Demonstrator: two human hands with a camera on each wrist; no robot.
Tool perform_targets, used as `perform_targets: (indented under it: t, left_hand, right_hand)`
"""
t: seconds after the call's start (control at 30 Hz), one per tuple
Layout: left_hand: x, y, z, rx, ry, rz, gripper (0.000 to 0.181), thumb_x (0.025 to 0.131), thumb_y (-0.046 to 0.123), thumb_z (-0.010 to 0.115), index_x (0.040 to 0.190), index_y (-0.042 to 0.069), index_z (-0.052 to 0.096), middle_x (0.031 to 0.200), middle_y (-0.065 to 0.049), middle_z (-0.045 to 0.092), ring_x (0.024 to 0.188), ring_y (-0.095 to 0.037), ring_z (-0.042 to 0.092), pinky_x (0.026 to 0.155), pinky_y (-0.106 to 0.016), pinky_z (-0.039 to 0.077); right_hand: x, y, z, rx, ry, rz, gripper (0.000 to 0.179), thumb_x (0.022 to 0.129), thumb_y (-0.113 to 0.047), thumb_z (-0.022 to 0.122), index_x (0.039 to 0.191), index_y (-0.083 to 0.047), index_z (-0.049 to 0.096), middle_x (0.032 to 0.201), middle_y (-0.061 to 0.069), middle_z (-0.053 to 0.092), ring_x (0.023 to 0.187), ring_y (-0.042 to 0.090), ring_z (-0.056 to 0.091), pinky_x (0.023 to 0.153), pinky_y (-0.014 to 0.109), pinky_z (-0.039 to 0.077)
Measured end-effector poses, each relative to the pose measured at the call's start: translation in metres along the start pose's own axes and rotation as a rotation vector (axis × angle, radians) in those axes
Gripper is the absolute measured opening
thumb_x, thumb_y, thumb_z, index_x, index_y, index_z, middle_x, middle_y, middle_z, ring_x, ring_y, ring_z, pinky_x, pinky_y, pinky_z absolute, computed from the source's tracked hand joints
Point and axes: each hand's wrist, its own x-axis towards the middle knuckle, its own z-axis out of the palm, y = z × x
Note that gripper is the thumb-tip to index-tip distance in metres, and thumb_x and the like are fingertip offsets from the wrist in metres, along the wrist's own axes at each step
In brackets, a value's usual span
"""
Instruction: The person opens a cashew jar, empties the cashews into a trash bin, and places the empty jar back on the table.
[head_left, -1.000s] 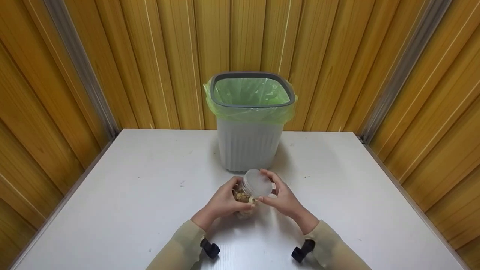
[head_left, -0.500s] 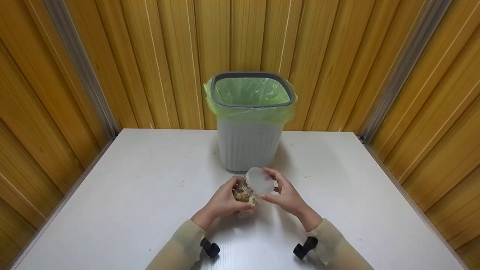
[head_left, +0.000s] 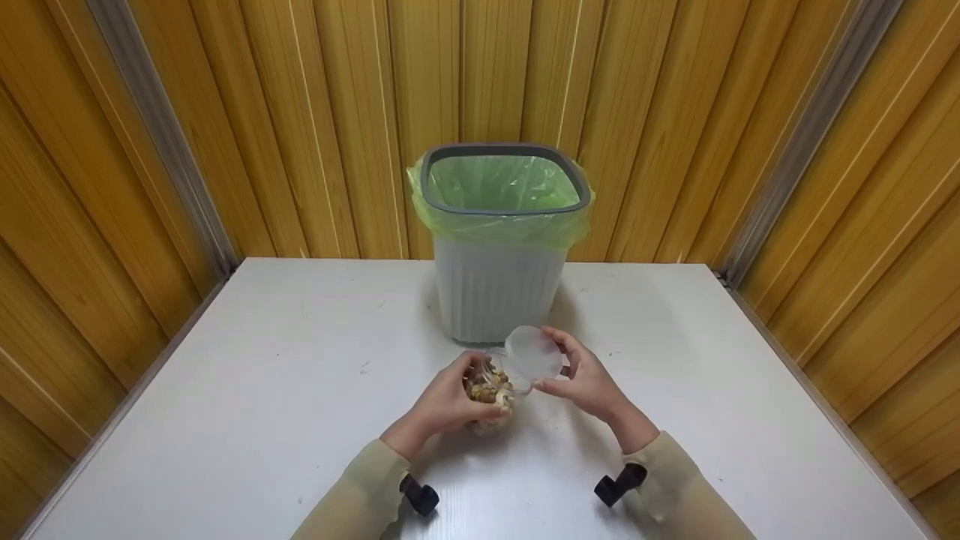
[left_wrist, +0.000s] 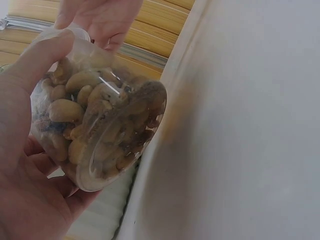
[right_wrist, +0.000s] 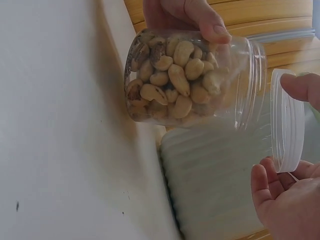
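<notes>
A clear plastic jar of cashew nuts is tilted above the white table, its threaded mouth uncovered. My left hand grips the jar's body, thumb on one side and fingers round the other. The left wrist view has the jar's base turned toward the camera, nuts pressed against it. A translucent screw lid stands a small gap away from the jar's mouth. By its edge my right hand pinches the lid, thumb and fingers at opposite sides of the rim.
Behind the hands stands a pale ribbed trash bin with a grey rim and a green liner bag. Wood-patterned panels close off the back and sides of the white table.
My right hand has moved up and to the right with the lid, which has come off the jar's mouth. The left hand and jar have stayed nearly in place.
</notes>
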Motion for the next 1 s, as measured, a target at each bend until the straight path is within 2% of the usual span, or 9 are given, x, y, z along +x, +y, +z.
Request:
perform_targets:
  t: [0.23, 0.43, 0.7, 0.87, 1.0]
  left_hand:
    - [0.001, -0.002, 0.000, 0.034, 0.016, 0.012, 0.077, 0.072, 0.031, 0.093, 0.135, 0.008, 0.054, 0.117, -0.008, 0.065, 0.103, -0.019, 0.060, 0.096, -0.042, 0.050]
    - [0.002, -0.002, -0.001, 0.042, 0.014, 0.003, 0.079, 0.072, 0.033, 0.093, 0.137, 0.008, 0.054, 0.119, -0.009, 0.064, 0.106, -0.020, 0.060, 0.097, -0.042, 0.050]
    - [0.001, -0.001, -0.002, 0.040, 0.015, -0.010, 0.082, 0.072, 0.034, 0.093, 0.138, 0.006, 0.053, 0.121, -0.008, 0.064, 0.107, -0.020, 0.060, 0.097, -0.042, 0.050]
    - [0.002, -0.001, -0.002, 0.013, 0.015, -0.013, 0.079, 0.071, 0.031, 0.093, 0.137, 0.011, 0.054, 0.118, -0.006, 0.064, 0.105, -0.018, 0.060, 0.097, -0.041, 0.049]
    - [0.001, -0.002, -0.002, 0.010, 0.017, -0.001, 0.077, 0.072, 0.031, 0.093, 0.136, 0.011, 0.055, 0.117, -0.007, 0.065, 0.105, -0.019, 0.061, 0.097, -0.042, 0.050]
  right_hand:
    - [0.002, 0.001, -0.011, -0.018, 0.033, 0.067, 0.086, 0.084, -0.006, 0.082, 0.155, 0.004, 0.035, 0.162, 0.026, 0.035, 0.147, 0.040, 0.037, 0.107, 0.042, 0.046]
    - [0.002, 0.002, -0.022, -0.058, 0.042, 0.080, 0.086, 0.083, -0.007, 0.082, 0.155, 0.002, 0.036, 0.161, 0.025, 0.036, 0.146, 0.039, 0.038, 0.107, 0.049, 0.045]
    - [0.003, 0.006, -0.034, -0.077, 0.006, 0.093, 0.086, 0.081, -0.009, 0.084, 0.154, 0.000, 0.039, 0.155, 0.024, 0.043, 0.137, 0.037, 0.043, 0.100, 0.040, 0.047]
    - [0.002, 0.009, -0.042, -0.106, -0.012, 0.105, 0.085, 0.080, -0.009, 0.084, 0.153, 0.001, 0.040, 0.150, 0.023, 0.047, 0.133, 0.036, 0.045, 0.101, 0.042, 0.047]
    - [0.002, 0.013, -0.048, -0.131, -0.033, 0.115, 0.086, 0.079, -0.008, 0.084, 0.153, 0.000, 0.041, 0.149, 0.023, 0.048, 0.131, 0.035, 0.047, 0.100, 0.035, 0.050]
